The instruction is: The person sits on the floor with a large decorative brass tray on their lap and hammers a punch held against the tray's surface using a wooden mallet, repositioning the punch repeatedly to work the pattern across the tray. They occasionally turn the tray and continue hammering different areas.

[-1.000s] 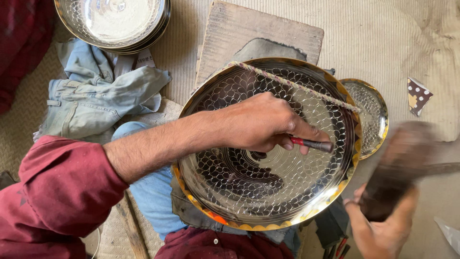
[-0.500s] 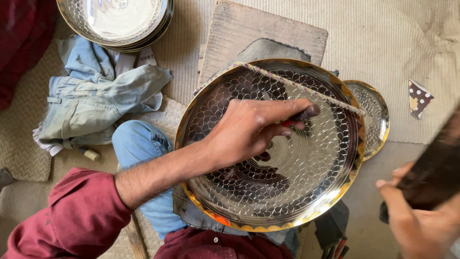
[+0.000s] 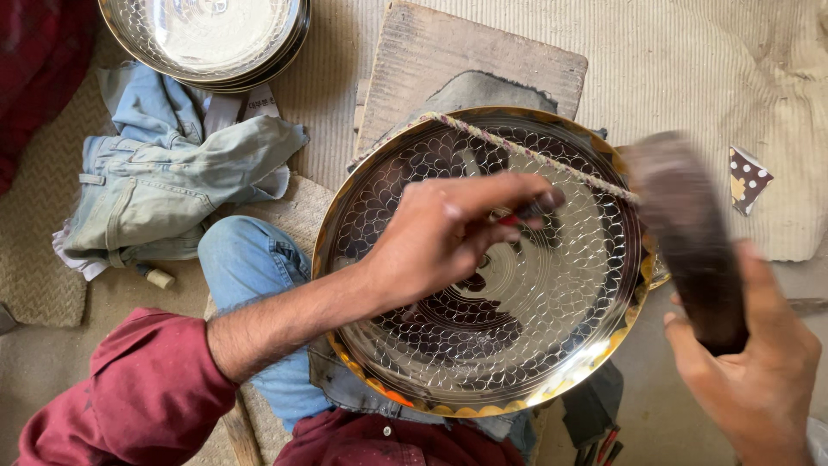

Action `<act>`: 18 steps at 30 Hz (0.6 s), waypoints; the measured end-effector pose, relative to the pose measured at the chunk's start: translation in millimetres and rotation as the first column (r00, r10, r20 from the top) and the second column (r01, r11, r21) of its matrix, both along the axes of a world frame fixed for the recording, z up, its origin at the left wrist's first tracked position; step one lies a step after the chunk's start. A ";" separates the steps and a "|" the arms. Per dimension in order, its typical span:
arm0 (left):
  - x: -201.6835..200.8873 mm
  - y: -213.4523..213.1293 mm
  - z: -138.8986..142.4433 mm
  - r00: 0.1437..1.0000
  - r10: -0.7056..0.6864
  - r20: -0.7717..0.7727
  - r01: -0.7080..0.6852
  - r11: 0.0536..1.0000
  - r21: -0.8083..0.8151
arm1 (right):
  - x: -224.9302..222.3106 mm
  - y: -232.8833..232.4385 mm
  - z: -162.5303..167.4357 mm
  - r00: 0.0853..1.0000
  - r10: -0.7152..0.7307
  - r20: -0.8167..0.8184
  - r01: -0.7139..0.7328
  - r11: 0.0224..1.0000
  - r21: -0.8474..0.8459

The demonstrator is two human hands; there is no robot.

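Across the lap, the scale-patterned brass tray (image 3: 483, 285) is lying tilted; the left hand (image 3: 448, 237) is pinching a red-handled punch (image 3: 517, 216) against it, the right hand (image 3: 750, 362) gripping a blurred dark mallet (image 3: 686, 237). A skewed blow risks hitting fingers or scarring the pattern.

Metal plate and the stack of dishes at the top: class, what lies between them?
In the head view, a wooden board and bare woven mat lie between the plate and the stack; the crumpled denim sits just left.
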State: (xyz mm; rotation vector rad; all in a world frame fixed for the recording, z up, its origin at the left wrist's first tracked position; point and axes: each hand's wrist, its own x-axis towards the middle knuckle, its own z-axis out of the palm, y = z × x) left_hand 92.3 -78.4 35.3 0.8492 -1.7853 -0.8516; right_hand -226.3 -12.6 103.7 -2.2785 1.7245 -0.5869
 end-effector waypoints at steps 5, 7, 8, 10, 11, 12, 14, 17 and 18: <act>6.4 -4.6 -1.6 0.997 -0.075 0.009 0.068 0.939 0.337 | -9.6 13.8 -22.4 0.990 -0.125 0.063 0.128 0.990 -0.050; 4.9 -7.2 -2.0 0.994 -0.105 0.038 0.101 0.990 0.100 | -13.3 23.9 -34.2 0.982 -0.164 0.093 0.166 0.986 -0.017; 3.2 -8.6 -2.2 0.991 -0.122 0.054 0.123 0.992 -0.018 | -14.5 29.2 -39.9 0.979 -0.174 0.105 0.176 0.984 -0.010; -1.1 -13.2 -2.6 0.974 -0.186 0.132 0.195 0.979 -0.064 | -17.0 39.8 -49.8 0.979 -0.170 0.110 0.175 0.984 -0.033; -2.5 -16.0 -2.7 0.961 -0.216 0.171 0.233 0.969 -0.083 | -17.9 44.8 -54.4 0.978 -0.174 0.111 0.179 0.983 -0.042; -3.0 -19.3 -2.7 0.936 -0.298 0.189 0.305 0.952 -0.008 | -18.5 49.4 -59.3 0.976 -0.187 0.111 0.193 0.980 -0.046; -2.5 -26.4 -1.7 0.864 -0.459 0.207 0.438 0.888 0.143 | -20.6 56.8 -66.8 0.970 -0.222 0.103 0.227 0.973 -0.040; -0.6 -34.4 2.5 0.853 -0.495 0.168 0.498 0.867 0.028 | -23.7 66.0 -72.6 0.942 -0.277 0.190 0.281 0.960 0.007; 0.5 -36.4 4.3 0.836 -0.525 0.160 0.528 0.849 0.026 | -24.7 68.9 -72.8 0.911 -0.292 0.292 0.294 0.955 0.037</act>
